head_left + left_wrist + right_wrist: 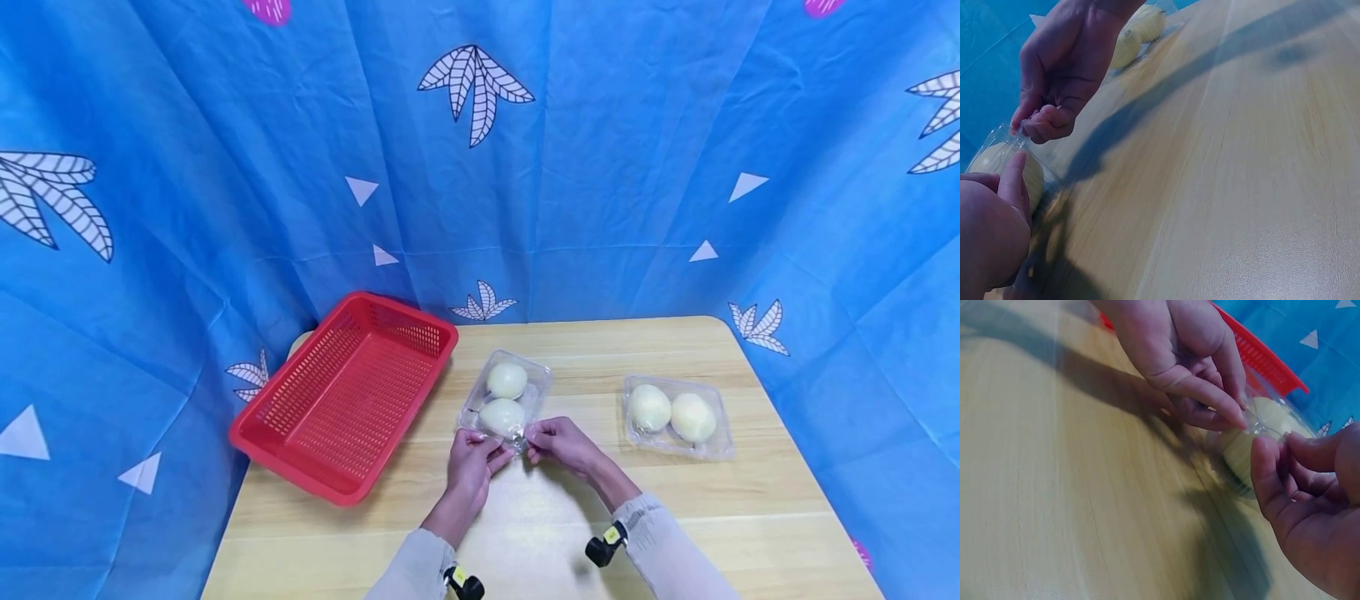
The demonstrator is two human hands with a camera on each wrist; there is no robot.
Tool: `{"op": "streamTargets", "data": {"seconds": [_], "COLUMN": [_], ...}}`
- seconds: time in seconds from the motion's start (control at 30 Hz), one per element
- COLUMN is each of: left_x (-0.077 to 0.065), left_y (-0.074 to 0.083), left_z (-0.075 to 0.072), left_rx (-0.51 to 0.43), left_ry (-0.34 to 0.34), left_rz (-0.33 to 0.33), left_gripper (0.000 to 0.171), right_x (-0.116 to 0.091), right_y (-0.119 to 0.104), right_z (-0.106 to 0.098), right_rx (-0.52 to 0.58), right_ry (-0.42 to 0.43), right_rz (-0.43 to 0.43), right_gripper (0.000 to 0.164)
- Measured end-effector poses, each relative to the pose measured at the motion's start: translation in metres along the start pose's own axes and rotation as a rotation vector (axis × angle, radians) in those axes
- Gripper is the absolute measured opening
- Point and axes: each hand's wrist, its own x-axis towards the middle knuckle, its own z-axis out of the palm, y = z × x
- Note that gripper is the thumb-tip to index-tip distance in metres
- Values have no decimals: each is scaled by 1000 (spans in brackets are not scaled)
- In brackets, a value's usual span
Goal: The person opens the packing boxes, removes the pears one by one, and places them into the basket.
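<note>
A clear plastic tray [537, 385] under clear film holds two pale, pear-like fruits [507, 380], one with a dark stem. Both hands meet at its near edge. My left hand [470, 467] pinches the film at the near side, thumb and forefinger close together. Opposite it, my right hand [562, 443] pinches a gathered bit of the plastic film [1266, 425] between thumb and forefinger. The right wrist view has the two sets of fingertips a short way apart over the near fruit [1241, 450]. Fingers partly hide the gripped film.
A red perforated plastic basket [341, 488] stands on the left of the wooden table [525, 550]. To the right lies a second clear tray [718, 417] with two similar pale fruits [693, 417]. A blue patterned curtain [600, 167] hangs round the table's back and sides.
</note>
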Motion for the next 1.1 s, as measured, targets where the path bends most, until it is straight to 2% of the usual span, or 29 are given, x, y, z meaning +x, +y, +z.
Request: {"op": "streamTargets", "data": {"seconds": [0.13, 0.33, 0.8, 0.93, 1.1], "left_x": [1, 1, 3, 3, 3], "left_y": [-1, -1, -1, -1, -1], "left_z": [0, 0, 1, 1, 2], "left_rx": [-8, -6, -18, -23, -23], "left_ry": [0, 4, 6, 3, -1], "left_rz": [5, 7, 2, 8, 10], "left_gripper": [30, 30, 30, 30, 30], "right_x": [0, -1, -2, -4, -5], "right_y": [0, -1, -3, -1, 3], "right_z": [2, 2, 5, 8, 13], "right_rx": [-56, -73, -88, -69, -54], "right_ry": [2, 6, 26, 41, 69], "right_rz": [-7, -12, -11, -8, -15], "right_gripper": [23, 25, 23, 17, 23]}}
